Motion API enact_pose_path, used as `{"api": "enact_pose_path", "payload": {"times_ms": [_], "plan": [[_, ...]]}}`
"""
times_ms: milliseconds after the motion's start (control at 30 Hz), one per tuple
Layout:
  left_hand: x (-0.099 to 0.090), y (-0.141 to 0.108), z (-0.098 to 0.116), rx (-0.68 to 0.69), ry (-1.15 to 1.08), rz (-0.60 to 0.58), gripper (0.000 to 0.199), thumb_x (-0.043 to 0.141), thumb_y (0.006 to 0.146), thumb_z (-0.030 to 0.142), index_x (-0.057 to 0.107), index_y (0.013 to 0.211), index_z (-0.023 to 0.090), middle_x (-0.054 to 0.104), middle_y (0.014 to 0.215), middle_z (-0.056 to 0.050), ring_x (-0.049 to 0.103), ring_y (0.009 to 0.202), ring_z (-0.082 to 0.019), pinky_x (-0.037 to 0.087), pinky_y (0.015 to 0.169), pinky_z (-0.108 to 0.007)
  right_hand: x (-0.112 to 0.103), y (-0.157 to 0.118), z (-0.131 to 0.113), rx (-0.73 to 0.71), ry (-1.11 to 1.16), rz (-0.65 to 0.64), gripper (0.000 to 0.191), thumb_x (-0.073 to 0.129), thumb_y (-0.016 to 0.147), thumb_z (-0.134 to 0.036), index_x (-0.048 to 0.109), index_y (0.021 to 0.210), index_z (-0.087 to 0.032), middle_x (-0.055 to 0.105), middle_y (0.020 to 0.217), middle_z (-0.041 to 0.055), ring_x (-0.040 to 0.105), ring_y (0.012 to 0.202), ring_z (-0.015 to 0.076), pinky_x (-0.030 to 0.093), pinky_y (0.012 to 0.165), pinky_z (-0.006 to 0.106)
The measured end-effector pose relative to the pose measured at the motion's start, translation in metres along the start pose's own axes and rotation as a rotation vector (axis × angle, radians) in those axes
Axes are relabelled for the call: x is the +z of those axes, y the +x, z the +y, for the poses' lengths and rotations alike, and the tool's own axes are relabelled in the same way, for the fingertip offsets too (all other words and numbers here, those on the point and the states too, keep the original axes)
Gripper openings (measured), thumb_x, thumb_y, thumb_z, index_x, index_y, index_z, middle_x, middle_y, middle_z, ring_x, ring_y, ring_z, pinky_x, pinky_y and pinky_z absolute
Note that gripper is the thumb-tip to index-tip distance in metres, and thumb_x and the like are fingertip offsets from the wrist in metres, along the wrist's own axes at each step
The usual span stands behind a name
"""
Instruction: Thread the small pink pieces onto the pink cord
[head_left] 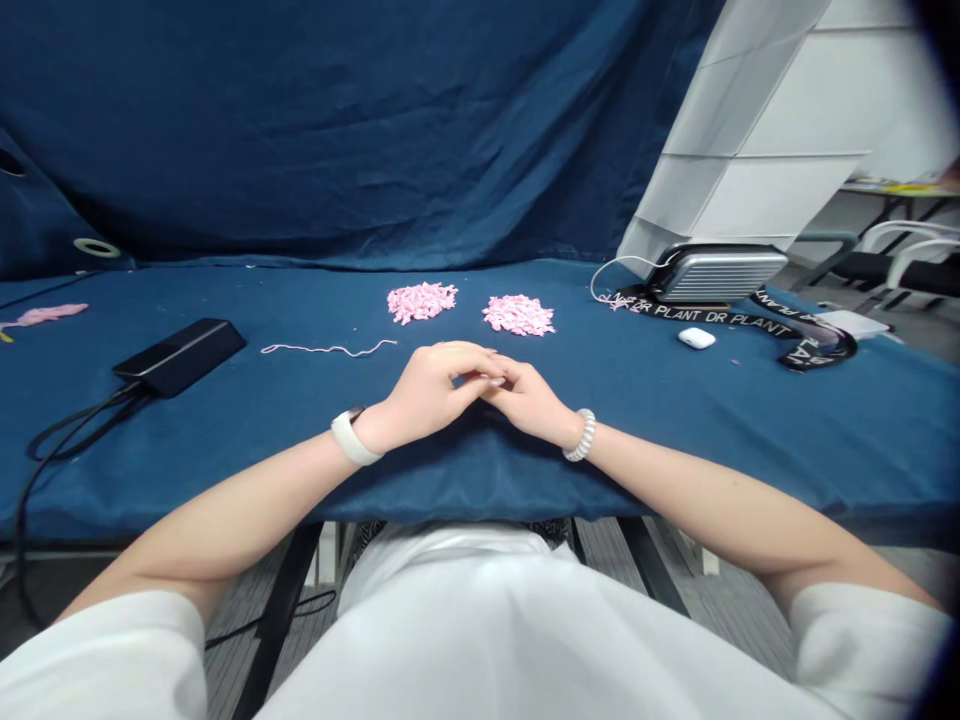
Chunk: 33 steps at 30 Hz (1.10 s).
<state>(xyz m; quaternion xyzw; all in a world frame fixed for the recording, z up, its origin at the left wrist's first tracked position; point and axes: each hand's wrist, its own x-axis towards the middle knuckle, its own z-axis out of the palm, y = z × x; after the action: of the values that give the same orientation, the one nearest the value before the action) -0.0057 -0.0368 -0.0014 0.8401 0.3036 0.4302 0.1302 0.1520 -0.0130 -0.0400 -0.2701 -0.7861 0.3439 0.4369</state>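
Observation:
In the head view my left hand (436, 392) and my right hand (534, 402) meet near the front edge of the blue-covered table. Their fingertips overlap and touch, left over right. A gap shows between my left thumb and fingers, and neither hand visibly holds anything. Some fingers of both hands are hidden where they cross. Just beyond them lie two small heaps of pink pieces, a left heap (421, 302) and a right heap (519, 315). A thin pale pink string (330, 349) with a looped end stretches out left of my left hand.
A black box-shaped adapter (180, 357) with cables lies at left, near a pink item (52, 315). At right are a silver ribbed case (724, 275), a lettered black strap (705, 314) and a white earbud case (697, 339). A blue curtain (337, 130) hangs behind the table.

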Motion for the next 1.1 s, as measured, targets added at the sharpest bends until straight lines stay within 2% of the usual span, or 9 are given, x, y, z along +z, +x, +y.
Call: {"api": "enact_pose_path", "payload": {"times_ms": [100,233,367,600,733,833,900,967,1100], "plan": [[0.002,-0.006,-0.004,0.111,0.060,0.083,0.011,0.058,0.081,0.018,0.068,0.083,0.020,0.071,0.087,-0.003,0.064,0.091,-0.017,0.051,0.084,-0.033,-0.006,0.000,-0.004,-0.042,-0.050,0.006,0.024,0.051,0.086,-0.035,0.063,0.076,-0.016,0.066,0.087,0.0047,0.061,0.088,0.0164,0.048,0.083,0.030],[0.000,-0.006,-0.016,0.097,0.159,0.166,0.013,0.056,0.084,0.025,0.068,0.083,0.020,0.071,0.085,-0.003,0.064,0.084,-0.016,0.050,0.079,-0.031,-0.019,0.000,-0.002,-0.111,-0.263,-0.032,0.029,0.043,0.091,-0.035,0.066,0.084,-0.018,0.067,0.091,0.0054,0.061,0.086,0.0161,0.048,0.081,0.031],[-0.003,-0.005,-0.028,0.071,0.302,0.158,0.016,0.054,0.085,0.028,0.066,0.078,0.018,0.071,0.082,-0.003,0.063,0.079,-0.017,0.048,0.078,-0.032,-0.034,0.003,0.007,-0.234,-0.645,-0.086,0.030,0.042,0.091,-0.033,0.068,0.089,-0.019,0.067,0.097,0.0070,0.059,0.092,0.0206,0.043,0.087,0.038],[-0.003,-0.006,-0.034,0.079,0.381,0.088,0.017,0.049,0.087,0.026,0.058,0.077,0.017,0.068,0.082,-0.004,0.062,0.081,-0.018,0.046,0.078,-0.033,-0.056,0.012,0.023,-0.193,-0.818,0.036,0.033,0.038,0.092,-0.030,0.066,0.083,-0.015,0.066,0.091,0.0103,0.059,0.089,0.0222,0.044,0.084,0.037],[-0.003,-0.007,-0.030,0.070,0.295,0.135,0.014,0.045,0.089,0.024,0.051,0.077,0.018,0.067,0.089,-0.005,0.062,0.086,-0.017,0.046,0.079,-0.032,-0.057,0.012,0.023,-0.145,-0.768,0.023,0.032,0.040,0.092,-0.033,0.065,0.081,-0.016,0.064,0.086,0.0101,0.058,0.086,0.0217,0.045,0.082,0.038],[-0.003,-0.007,-0.030,0.117,0.261,0.139,0.010,0.044,0.089,0.023,0.048,0.082,0.019,0.065,0.093,-0.007,0.061,0.092,-0.017,0.047,0.081,-0.032,-0.045,0.008,0.018,-0.164,-0.601,-0.093,0.029,0.045,0.089,-0.038,0.062,0.102,-0.017,0.063,0.102,0.0092,0.058,0.097,0.0207,0.045,0.090,0.037],[-0.004,-0.006,-0.033,0.169,0.262,0.119,0.006,0.044,0.088,0.022,0.048,0.085,0.019,0.064,0.095,-0.008,0.060,0.094,-0.017,0.047,0.082,-0.032,-0.034,0.004,0.014,-0.188,-0.520,-0.216,0.039,0.053,0.085,-0.041,0.056,0.117,-0.018,0.057,0.117,0.0104,0.054,0.109,0.0213,0.043,0.096,0.037],[-0.005,-0.006,-0.036,0.194,0.265,0.107,0.006,0.043,0.089,0.020,0.048,0.085,0.019,0.064,0.096,-0.008,0.060,0.095,-0.017,0.047,0.083,-0.033,-0.023,0.000,0.012,-0.226,-0.495,-0.266,0.034,0.055,0.084,-0.040,0.061,0.109,-0.019,0.054,0.121,0.0110,0.051,0.114,0.0216,0.041,0.099,0.037],[-0.006,-0.006,-0.040,0.196,0.272,0.086,0.010,0.041,0.090,0.023,0.049,0.085,0.019,0.065,0.097,-0.008,0.060,0.095,-0.018,0.047,0.082,-0.034,-0.017,-0.002,0.011,-0.261,-0.528,-0.204,0.024,0.049,0.088,-0.031,0.067,0.079,-0.019,0.061,0.104,0.0083,0.057,0.098,0.0190,0.045,0.091,0.036]]}}
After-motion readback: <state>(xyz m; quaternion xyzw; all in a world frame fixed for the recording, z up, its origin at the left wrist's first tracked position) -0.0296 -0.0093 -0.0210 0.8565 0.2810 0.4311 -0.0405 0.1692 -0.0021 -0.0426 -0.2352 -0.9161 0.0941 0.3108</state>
